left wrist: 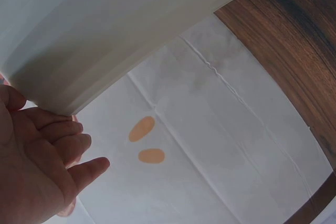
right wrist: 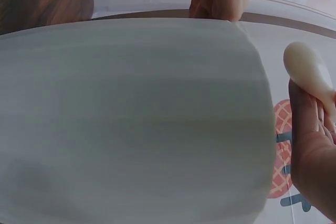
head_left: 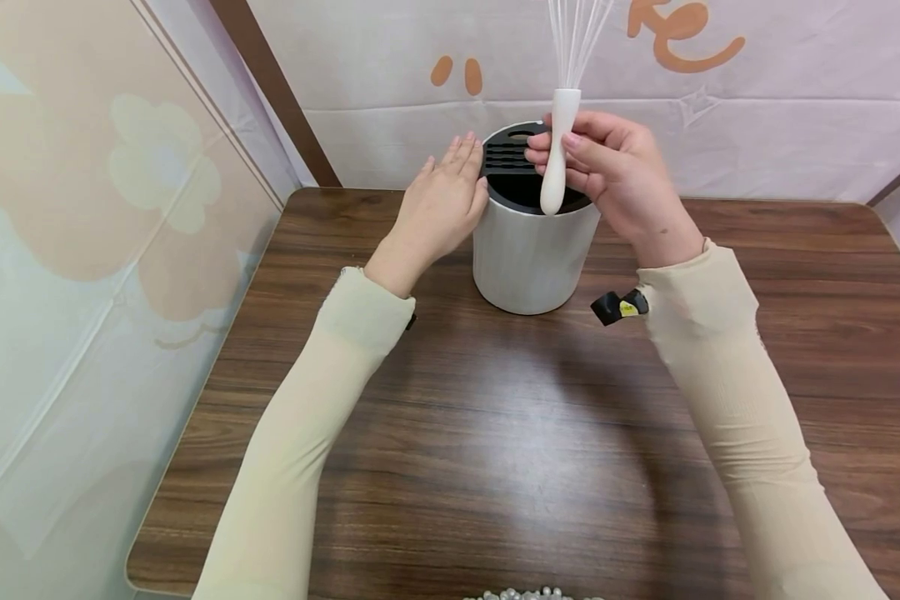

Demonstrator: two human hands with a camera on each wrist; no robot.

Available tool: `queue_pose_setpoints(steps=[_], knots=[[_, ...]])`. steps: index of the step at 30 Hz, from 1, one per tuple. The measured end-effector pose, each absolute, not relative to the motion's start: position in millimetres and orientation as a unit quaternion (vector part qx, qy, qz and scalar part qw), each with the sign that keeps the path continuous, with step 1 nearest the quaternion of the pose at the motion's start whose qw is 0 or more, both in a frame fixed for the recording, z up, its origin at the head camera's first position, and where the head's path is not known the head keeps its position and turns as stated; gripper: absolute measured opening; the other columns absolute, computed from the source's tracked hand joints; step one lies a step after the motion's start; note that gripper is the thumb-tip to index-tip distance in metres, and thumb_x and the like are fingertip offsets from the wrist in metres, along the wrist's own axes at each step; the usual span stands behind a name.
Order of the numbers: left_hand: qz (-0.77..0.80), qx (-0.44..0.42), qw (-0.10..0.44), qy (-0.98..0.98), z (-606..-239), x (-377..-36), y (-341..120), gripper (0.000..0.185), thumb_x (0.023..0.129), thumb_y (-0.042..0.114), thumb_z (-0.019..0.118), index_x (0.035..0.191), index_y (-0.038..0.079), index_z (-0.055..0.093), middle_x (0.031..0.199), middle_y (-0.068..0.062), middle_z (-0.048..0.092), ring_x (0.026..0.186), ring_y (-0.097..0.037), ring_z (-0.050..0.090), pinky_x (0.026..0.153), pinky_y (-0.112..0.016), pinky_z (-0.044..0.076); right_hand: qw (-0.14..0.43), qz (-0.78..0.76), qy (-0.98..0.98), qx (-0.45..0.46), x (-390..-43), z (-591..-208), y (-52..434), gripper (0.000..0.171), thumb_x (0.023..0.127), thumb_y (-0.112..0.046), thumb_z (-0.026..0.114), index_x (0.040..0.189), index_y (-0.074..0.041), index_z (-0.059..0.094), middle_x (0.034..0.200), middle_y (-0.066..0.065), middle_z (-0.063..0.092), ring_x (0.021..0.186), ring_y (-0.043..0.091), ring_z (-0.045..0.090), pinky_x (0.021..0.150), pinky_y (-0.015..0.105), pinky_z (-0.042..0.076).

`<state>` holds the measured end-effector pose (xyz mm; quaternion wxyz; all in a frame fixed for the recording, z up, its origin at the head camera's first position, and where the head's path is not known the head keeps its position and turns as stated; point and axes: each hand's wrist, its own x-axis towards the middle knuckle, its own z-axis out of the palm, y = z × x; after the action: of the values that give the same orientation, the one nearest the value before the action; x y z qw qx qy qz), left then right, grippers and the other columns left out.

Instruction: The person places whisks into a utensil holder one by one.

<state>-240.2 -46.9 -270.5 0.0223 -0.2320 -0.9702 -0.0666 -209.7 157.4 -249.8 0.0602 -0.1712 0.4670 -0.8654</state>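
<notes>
A whisk [head_left: 564, 125] with a white handle and clear wires is pinched by my right hand [head_left: 633, 175], wires up. Its handle end overlaps the dark opening of a white round utensil holder [head_left: 534, 258]. That holder stands upright on the table, its black top [head_left: 501, 177] divided into slots and a larger opening. My left hand [head_left: 441, 196] rests against the holder's left upper side with straight fingers; the left wrist view shows its fingertips at the holder's rim. In the right wrist view the whisk handle [right wrist: 304, 66] sticks out beyond my fingers, apart from the holder wall.
The brown wood-grain table [head_left: 450, 433] has a rounded front left corner. A pale printed cloth [head_left: 390, 100] hangs right behind the holder, and another printed cloth [head_left: 82, 250] runs along the left side. Black straps [head_left: 607, 308] show at the cuffs.
</notes>
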Motion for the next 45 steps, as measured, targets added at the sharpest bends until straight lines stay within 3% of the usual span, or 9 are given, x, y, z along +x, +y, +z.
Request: queue_pose_setpoints(steps=[22,45], knots=[[-0.071,-0.230,0.021,-0.970,-269.9,-239.1,-47.7,0.055,0.103,0.032,0.019,0.151,0.005,0.016,0.156,-0.006,0.011,0.143,-0.016,0.007,0.115,-0.040,0.011,0.033,-0.804,0.580,-0.127,-223.9,-243.6,138.4,0.030,0.090,0.006,0.057,0.118,0.012,0.054,0.098,0.019,0.067,0.092,0.025,0.067,0.086,0.031,0.051],[-0.070,-0.230,0.013,-0.971,-268.7,-238.0,-49.0,0.056,0.103,0.034,0.017,0.151,0.005,0.015,0.157,-0.005,0.008,0.143,-0.015,0.004,0.115,-0.040,0.010,0.002,-0.781,0.617,-0.099,-230.1,-244.3,122.2,0.023,0.085,0.009,0.061,0.108,0.008,0.058,0.090,0.014,0.068,0.088,0.022,0.068,0.079,0.027,0.053]])
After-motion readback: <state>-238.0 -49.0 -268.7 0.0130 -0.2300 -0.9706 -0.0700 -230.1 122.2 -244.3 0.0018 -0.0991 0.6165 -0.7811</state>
